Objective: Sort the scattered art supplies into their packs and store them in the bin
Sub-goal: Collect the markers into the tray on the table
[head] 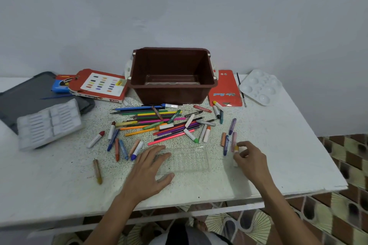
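Observation:
A brown bin (172,59) stands at the back of the white table (59,185). In front of it lies a scattered pile of coloured pencils (151,117), crayons and white-barrelled pens. A clear plastic tray (189,159) lies near the table's front. My left hand (151,167) rests flat on the tray's left end, fingers spread. To the right of the tray, my right hand (251,157) pinches a white pen with a yellow tip (236,149) between its fingertips.
A red pastel box (99,85) and a blue pack (60,83) lie at the back left beside a dark lid (22,97) and a white ridged tray (49,123). A red pencil pack (226,89), a thin brush (241,89) and a white palette (259,85) lie at the back right.

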Demonstrator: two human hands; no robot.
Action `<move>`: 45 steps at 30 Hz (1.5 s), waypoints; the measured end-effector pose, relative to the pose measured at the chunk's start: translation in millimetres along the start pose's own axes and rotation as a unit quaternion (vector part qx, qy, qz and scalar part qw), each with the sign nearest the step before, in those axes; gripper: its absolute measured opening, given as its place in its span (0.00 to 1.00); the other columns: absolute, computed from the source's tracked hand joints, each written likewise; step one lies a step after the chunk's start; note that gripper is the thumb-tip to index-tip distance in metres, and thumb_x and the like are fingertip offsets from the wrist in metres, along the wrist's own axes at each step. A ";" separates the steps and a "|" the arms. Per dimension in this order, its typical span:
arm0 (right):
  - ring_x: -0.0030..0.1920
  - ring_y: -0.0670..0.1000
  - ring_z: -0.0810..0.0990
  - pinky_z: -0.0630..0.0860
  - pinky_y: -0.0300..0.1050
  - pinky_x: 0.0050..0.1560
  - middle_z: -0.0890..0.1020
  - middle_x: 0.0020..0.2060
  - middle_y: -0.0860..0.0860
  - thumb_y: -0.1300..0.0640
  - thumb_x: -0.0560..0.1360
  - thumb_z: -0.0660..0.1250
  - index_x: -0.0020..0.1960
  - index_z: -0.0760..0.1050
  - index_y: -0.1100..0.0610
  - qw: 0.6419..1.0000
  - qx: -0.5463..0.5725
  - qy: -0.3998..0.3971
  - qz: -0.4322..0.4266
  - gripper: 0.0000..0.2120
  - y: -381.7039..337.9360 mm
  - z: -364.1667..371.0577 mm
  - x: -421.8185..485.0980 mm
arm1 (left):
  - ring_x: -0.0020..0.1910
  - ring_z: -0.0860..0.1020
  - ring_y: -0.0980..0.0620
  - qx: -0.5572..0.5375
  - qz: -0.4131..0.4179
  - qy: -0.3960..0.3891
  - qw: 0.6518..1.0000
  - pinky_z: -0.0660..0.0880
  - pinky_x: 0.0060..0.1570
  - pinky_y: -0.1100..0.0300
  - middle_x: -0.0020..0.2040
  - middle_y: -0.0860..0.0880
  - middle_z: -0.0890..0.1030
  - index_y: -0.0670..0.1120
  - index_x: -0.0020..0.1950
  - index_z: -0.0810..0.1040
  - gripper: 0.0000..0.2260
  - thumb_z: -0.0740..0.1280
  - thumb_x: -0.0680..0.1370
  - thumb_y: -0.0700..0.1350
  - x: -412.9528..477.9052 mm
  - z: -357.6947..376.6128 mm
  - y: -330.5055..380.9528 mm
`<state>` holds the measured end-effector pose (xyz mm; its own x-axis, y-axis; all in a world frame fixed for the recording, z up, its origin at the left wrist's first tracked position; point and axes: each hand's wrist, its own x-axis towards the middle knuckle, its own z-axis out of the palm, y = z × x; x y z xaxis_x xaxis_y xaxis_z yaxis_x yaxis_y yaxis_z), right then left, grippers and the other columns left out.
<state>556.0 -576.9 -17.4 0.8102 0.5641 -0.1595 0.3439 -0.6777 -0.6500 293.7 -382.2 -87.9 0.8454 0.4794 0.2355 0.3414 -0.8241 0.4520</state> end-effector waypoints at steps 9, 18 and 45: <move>0.35 0.46 0.77 0.74 0.36 0.38 0.80 0.38 0.52 0.60 0.77 0.69 0.55 0.76 0.47 0.985 0.112 -0.097 -0.089 0.11 -35.6 24.7 -4.4 | 0.73 0.63 0.55 0.006 0.002 -0.004 1.000 0.59 0.70 0.55 0.73 0.56 0.66 0.54 0.70 0.72 0.25 0.63 0.77 0.64 0.4 -0.1 -0.1; 0.33 0.45 0.75 0.70 0.33 0.33 0.78 0.34 0.47 0.60 0.78 0.67 0.59 0.75 0.50 0.986 0.036 -0.106 -0.123 0.12 -40.7 46.4 -6.0 | 0.73 0.62 0.55 0.012 -0.014 -0.011 1.000 0.60 0.69 0.54 0.73 0.56 0.66 0.55 0.72 0.70 0.26 0.63 0.77 0.65 0.6 -0.2 1.5; 0.33 0.45 0.76 0.68 0.40 0.34 0.81 0.37 0.51 0.59 0.79 0.65 0.51 0.78 0.57 0.993 -0.011 0.018 -0.119 0.04 -48.5 52.0 17.1 | 0.73 0.62 0.56 0.002 -0.025 -0.011 1.000 0.59 0.69 0.54 0.72 0.57 0.66 0.56 0.71 0.70 0.26 0.63 0.76 0.65 0.6 0.8 -0.4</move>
<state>528.5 -509.9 -27.3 0.7207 0.6928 0.0239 0.5384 -0.5377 -0.6489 294.4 -381.9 -88.7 0.8364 0.5129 0.1936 0.3845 -0.8005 0.4598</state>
